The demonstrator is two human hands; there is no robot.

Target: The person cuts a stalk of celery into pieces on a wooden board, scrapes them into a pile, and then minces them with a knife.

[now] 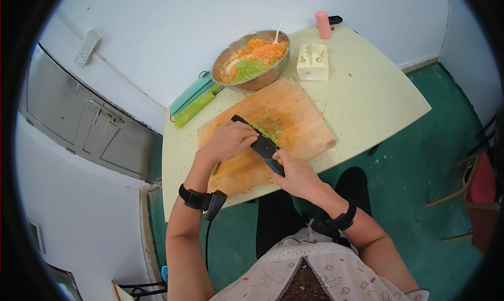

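A black knife lies slantwise over the wooden cutting board. My right hand is closed round its handle at the near end. Closed fingers of my left hand press on the blade near its far end. Chopped green bits lie along the blade's far edge and beyond it on the board. Behind the board, a steel bowl holds shredded orange and green food, with a white spoon handle sticking out.
Left of the bowl, a green-handled tool and a teal case lie on the pale table. A tissue pack, a pink cylinder and a black object stand at the back right. A red chair is at the right.
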